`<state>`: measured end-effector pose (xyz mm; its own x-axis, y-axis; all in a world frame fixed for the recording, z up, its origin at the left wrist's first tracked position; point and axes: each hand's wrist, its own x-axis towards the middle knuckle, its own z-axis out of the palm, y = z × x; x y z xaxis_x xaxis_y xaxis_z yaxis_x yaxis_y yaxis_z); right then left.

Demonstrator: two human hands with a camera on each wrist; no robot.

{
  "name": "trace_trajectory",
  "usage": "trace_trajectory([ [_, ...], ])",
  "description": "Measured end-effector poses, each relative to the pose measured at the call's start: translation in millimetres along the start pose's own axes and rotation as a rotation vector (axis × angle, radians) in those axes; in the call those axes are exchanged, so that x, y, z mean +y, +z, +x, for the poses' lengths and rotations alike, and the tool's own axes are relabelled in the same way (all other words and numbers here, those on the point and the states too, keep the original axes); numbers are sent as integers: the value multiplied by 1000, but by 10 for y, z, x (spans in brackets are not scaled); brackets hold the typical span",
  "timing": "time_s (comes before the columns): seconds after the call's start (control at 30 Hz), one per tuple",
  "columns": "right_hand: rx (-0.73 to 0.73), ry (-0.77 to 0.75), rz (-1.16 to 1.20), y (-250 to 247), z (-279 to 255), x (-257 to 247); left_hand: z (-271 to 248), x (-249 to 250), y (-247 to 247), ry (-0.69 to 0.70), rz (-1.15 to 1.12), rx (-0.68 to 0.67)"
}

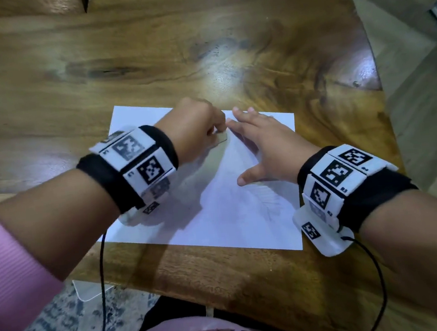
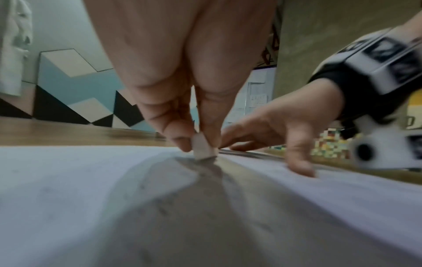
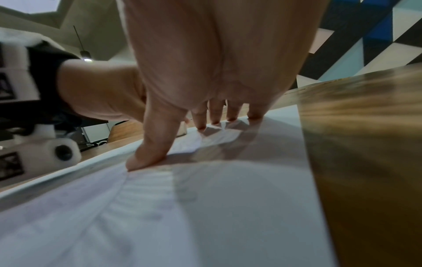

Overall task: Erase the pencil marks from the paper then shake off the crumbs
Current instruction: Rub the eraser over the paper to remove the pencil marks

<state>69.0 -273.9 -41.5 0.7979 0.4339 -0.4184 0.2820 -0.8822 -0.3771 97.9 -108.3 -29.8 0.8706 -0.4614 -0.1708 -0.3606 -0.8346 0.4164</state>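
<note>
A white sheet of paper (image 1: 217,218) lies on the wooden table (image 1: 147,52), with faint pencil marks (image 1: 266,203) near its middle right. My left hand (image 1: 195,130) pinches a small whitish eraser (image 2: 203,148) between thumb and fingers and holds its tip on the paper (image 2: 68,180) near the far edge. My right hand (image 1: 266,144) lies flat beside it, fingers spread and thumb out, pressing the sheet down. In the right wrist view the right hand's fingertips (image 3: 214,121) and thumb rest on the paper (image 3: 228,207). The eraser shows in the head view only as a sliver (image 1: 221,137).
The table's right edge (image 1: 379,75) runs close past the paper, with floor beyond. Its near edge (image 1: 225,298) lies just below the sheet. Cables (image 1: 101,278) hang from both wrist bands. A patterned wall (image 2: 80,90) stands behind the table.
</note>
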Motion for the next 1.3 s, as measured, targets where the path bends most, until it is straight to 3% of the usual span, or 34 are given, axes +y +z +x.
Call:
trace_trajectory([
  [0.1,-6,-5,1,1,-1,11,-224,10,63,69,-27,-170],
  [0.17,-8,-5,2,5,0,14,-282,-17,28,43,-84,-226],
  [0.3,0,-2,24,0,-15,4,-33,-62,-6,-25,-73,38],
  [0.4,0,-5,25,-10,-17,0,-64,-72,48,8,-43,69],
  [0.57,-12,-6,4,-10,-21,-11,-524,-84,114,202,-49,-234],
  [0.6,-13,-7,4,-13,-22,-13,-495,-106,107,197,-51,-209],
  [0.7,-13,-8,8,-13,-27,-20,-266,-231,72,57,-55,64],
  [0.77,-16,-3,11,-17,-24,-19,-259,-261,103,77,-32,119],
  [0.93,-20,-1,3,-19,-24,-17,-577,-169,109,184,-73,-220],
  [0.97,-21,-1,0,-20,-22,-19,-527,-177,84,182,-61,-209],
  [1.07,-20,0,0,-18,-23,-19,-265,-247,40,63,-39,13],
  [1.13,-21,1,6,-18,-24,-20,-259,-249,84,43,-35,58],
  [1.3,-9,5,20,-7,-21,-11,-629,-131,177,229,-91,-215],
])
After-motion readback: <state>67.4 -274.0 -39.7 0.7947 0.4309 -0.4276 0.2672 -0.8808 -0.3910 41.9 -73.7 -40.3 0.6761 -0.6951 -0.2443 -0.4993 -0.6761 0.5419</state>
